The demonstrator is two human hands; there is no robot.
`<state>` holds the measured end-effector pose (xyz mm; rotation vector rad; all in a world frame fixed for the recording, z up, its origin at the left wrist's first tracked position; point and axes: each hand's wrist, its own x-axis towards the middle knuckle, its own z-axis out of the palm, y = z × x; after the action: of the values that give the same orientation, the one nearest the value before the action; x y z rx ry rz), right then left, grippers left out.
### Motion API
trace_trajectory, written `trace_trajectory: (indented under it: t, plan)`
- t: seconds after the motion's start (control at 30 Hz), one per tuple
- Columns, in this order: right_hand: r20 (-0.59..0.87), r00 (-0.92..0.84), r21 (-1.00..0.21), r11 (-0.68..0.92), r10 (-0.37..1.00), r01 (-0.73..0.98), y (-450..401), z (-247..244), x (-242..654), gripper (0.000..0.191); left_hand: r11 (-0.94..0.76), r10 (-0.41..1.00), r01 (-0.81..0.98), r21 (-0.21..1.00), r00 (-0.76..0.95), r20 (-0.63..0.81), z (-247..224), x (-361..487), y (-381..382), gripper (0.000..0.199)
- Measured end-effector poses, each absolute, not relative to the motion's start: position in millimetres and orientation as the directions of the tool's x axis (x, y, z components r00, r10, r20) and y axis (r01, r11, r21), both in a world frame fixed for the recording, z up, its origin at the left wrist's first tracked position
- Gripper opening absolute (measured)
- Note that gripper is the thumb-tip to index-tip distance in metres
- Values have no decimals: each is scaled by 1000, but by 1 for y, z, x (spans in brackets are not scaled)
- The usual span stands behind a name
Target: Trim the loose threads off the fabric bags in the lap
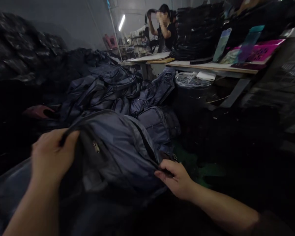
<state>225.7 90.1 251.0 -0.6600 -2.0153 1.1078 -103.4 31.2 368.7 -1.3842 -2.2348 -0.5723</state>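
l grip [56, 149] & r grip [173, 175] held blue bag [118, 141] by its edges, contents unclear; pink basket [266, 50] sat nr bench's [221, 66] r end.

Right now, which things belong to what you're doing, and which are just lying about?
In use:
blue-grey backpack, gripped by left hand and right hand
its metal zip pull

Apparently just lying about:
pink basket
teal-lidded bottle
crumpled clear plastic
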Motion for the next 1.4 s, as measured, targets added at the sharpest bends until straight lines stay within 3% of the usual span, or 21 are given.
trace_trajectory:
  t: [0.1, 0.13, 0.2, 0.27, 0.3, 0.43, 0.57, 0.73, 0.83, 0.97, 1.1, 1.2, 1.3, 1.4]
  plan:
    - [222, -514, -923, 349, 829, 163, 97, 242, 220, 32, 334, 836, 930, 153, -367, 407, 333, -92, 60, 40]
    - [196, -483, -925, 324, 853, 198, 100, 237, 219, 33, 287, 877, 931, 228, -351, 328, 317, -81, 63, 42]
    - [174, -442, -910, 315, 880, 269, 104, 225, 216, 33, 218, 949, 834, 507, -302, 89, 287, -48, 57, 38]
    - [176, -441, -882, 340, 880, 326, 106, 215, 216, 31, 268, 954, 641, 719, -75, -289, 265, -10, 45, 36]
    - [183, -451, -869, 358, 874, 342, 105, 212, 216, 29, 291, 930, 558, 777, 25, -367, 258, 8, 39, 37]
    - [194, -595, -895, 390, 780, 219, 96, 210, 217, 18, 312, 914, 409, 858, 118, -389, 245, 53, 32, 36]
    - [178, -744, -950, 310, 644, 41, 87, 209, 225, 16, 426, 869, 318, 847, 116, -480, 235, 60, 43, 38]
    - [48, -745, -997, -14, 665, -77, 82, 192, 247, 12, 407, 892, 396, 823, 19, -451, 218, 64, 48, 33]
    - [-42, -599, -995, -90, 800, -51, 87, 178, 260, 7, 432, 892, 356, 828, -36, -450, 211, 67, 47, 28]
    - [-95, -358, -980, -24, 929, 199, 97, 159, 271, 13, 526, 849, 127, 841, -134, -511, 201, 69, 44, 25]
    - [-74, -405, -950, 59, 912, 306, 97, 152, 272, 19, 526, 841, 17, 850, -158, -517, 194, 69, 43, 23]
    - [-33, -469, -952, 115, 882, 283, 92, 162, 267, 21, 527, 836, -51, 848, -151, -528, 195, 67, 45, 24]
    - [161, -633, -941, 312, 757, 134, 91, 184, 260, 38, 544, 831, -91, 834, -83, -550, 201, 65, 50, 28]
    - [319, -833, -836, 548, 453, -23, 96, 207, 249, 50, 571, 819, -108, 814, 10, -573, 209, 62, 56, 36]
